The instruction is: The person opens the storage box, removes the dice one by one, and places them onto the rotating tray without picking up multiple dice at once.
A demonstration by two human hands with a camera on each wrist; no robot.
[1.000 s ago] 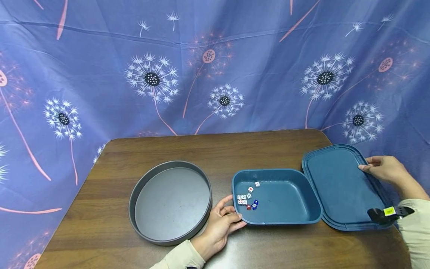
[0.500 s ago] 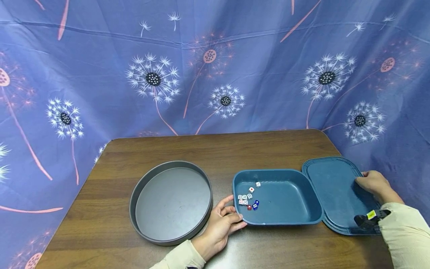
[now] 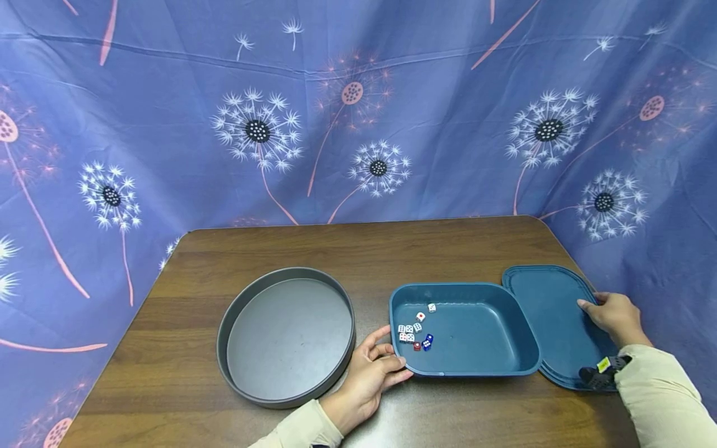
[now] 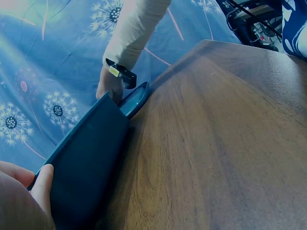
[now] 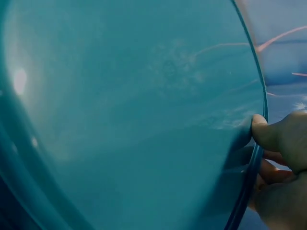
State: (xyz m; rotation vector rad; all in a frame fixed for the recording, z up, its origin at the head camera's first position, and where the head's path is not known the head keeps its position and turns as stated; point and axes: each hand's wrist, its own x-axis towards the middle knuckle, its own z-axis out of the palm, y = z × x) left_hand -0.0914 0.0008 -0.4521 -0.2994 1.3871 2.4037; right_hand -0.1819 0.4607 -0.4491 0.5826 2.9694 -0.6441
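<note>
A blue-green plastic box [image 3: 482, 330] stands on the table, with several small dice [image 3: 410, 330] in white, red and blue gathered at its left end. My left hand [image 3: 366, 376] grips the box's near left corner, thumb at the rim and fingers along the outer wall. The matching lid [image 3: 551, 317] lies beside the box on the right, its left edge close against the box's right rim. My right hand [image 3: 615, 316] pinches the lid's right edge, thumb on top and fingers below, which the right wrist view shows with the lid [image 5: 144, 105] filling most of it.
A round dark grey pan [image 3: 285, 339] sits left of the box on the brown wooden table [image 3: 358, 252]. Blue dandelion-print cloth [image 3: 313, 112] hangs behind the table and at its sides. Dark equipment [image 4: 254, 19] shows beyond the table in the left wrist view.
My right hand has brought the lid's right side down and inward, so the lid now lies lower beside the box. The left hand, the box and the dice stay put.
</note>
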